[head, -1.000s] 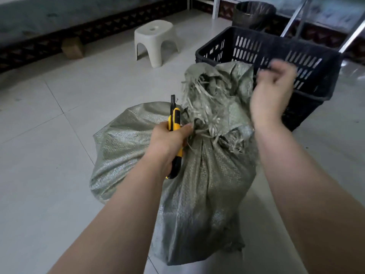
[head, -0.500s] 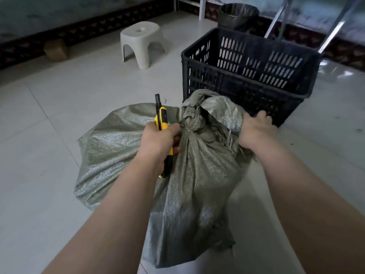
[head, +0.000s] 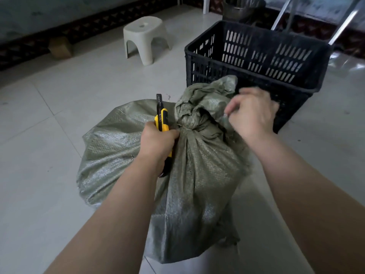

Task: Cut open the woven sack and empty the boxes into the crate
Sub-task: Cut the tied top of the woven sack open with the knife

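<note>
Gripping a yellow-and-black utility knife (head: 161, 123) upright in a closed fist, the left hand (head: 158, 144) presses against the knotted neck of the grey-green woven plastic sack (head: 197, 175), which lies on the pale tiled floor (head: 49, 125). The right hand (head: 252, 113) pinches the sack's loose top with closed fingers (head: 230, 109). Just behind stands a black slotted plastic crate (head: 256, 54); farther left, a white plastic stool (head: 145, 34).

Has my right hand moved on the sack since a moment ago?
Yes. The right hand has lifted off the sack's shoulder and now plucks the loose flap above the knot, nearer the crate.
</note>
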